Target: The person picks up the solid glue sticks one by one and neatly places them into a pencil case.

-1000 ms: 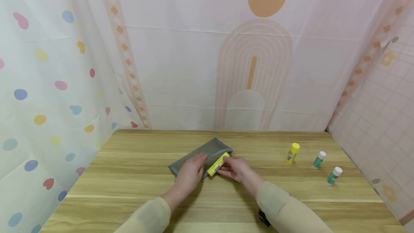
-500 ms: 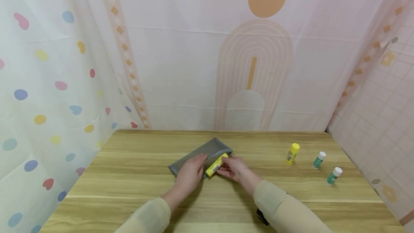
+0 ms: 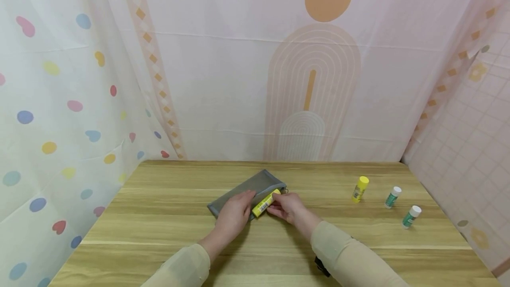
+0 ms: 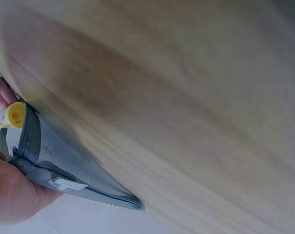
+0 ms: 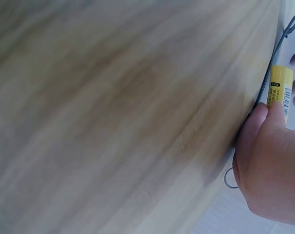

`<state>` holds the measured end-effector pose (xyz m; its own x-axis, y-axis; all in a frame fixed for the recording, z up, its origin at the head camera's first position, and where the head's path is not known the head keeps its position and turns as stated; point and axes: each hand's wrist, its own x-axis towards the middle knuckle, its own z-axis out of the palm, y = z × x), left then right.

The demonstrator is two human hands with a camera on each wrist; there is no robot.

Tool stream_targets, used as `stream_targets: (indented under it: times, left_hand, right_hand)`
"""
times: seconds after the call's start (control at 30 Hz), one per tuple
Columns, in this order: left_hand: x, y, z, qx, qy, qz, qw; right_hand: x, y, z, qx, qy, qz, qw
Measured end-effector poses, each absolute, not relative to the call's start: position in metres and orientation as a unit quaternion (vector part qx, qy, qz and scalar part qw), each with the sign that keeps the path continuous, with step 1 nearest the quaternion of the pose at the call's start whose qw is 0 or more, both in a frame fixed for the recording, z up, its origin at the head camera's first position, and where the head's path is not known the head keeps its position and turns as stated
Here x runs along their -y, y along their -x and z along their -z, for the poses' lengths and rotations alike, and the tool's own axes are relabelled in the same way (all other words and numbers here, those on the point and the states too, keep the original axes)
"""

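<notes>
A grey zippered pouch (image 3: pixel 256 181) lies slantwise on the wooden table. My left hand (image 3: pixel 234 211) lies over its near part and grips the upper side by the mouth, which gapes in the left wrist view. A yellow glue stick (image 3: pixel 262 206) is pinched between the thumb and fingers of my right hand (image 3: pixel 292 209). It lies along the pouch's mouth, mostly in sight in the head view. In the left wrist view, the yellow end of the glue stick (image 4: pixel 14 115) is right at the zippered edge. The right wrist view shows the barcode label on the glue stick (image 5: pixel 280 90).
To the right stand another yellow glue stick (image 3: pixel 360 189) and two smaller green glue sticks with white caps (image 3: pixel 393 197). A metal ring (image 5: pixel 230 178) shows beside the right hand. Patterned curtains (image 3: pixel 223 79) hang along the table's back and sides.
My right hand has shifted slightly left, and the glue stick has slid a little down and left along the pouch's mouth. My left hand and the pouch stay nearly still.
</notes>
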<state>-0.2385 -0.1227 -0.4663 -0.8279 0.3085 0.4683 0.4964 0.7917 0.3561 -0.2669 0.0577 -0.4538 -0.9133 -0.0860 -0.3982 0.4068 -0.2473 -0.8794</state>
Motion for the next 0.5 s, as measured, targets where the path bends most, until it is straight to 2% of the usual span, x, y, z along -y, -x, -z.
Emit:
stream_targets:
  times: [0.5]
  left_hand:
    - [0.1229,0.2399,0.4688,0.918,0.229,0.244,0.214]
  right_hand:
    - [-0.0559,0.2667,0.4552,-0.588,-0.138,0.782,0.156]
